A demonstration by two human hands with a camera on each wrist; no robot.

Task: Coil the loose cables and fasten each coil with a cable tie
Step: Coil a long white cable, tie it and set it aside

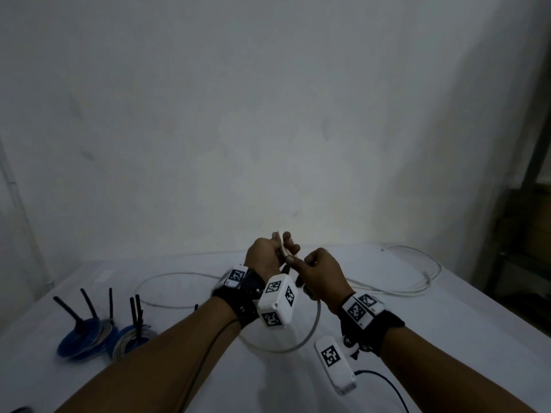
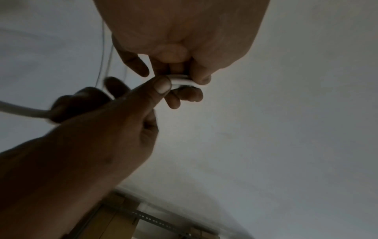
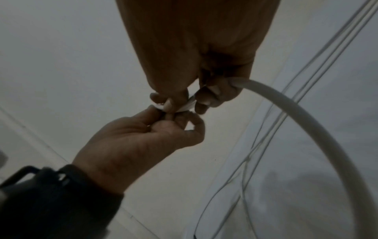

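Note:
A long white cable (image 1: 310, 332) lies in loose loops on the white table (image 1: 447, 338) and rises to my two hands, held together above the middle. My left hand (image 1: 283, 245) pinches a folded white bit of the cable (image 2: 182, 81) between thumb and fingers. Just right of it, my right hand (image 1: 295, 263) has its fingers curled round the thick cable (image 3: 306, 113), and its thumb (image 2: 161, 85) presses on the same fold. In the right wrist view my left hand (image 3: 175, 116) meets my right hand (image 3: 184, 100) fingertip to fingertip.
At the table's left stand a blue coil (image 1: 80, 338) and a grey coil (image 1: 131, 341), each with black cable ties (image 1: 89, 302) sticking up. More cable loops run to the far right (image 1: 417, 281). Dark shelving (image 1: 524, 234) stands right of the table. A wall rises behind.

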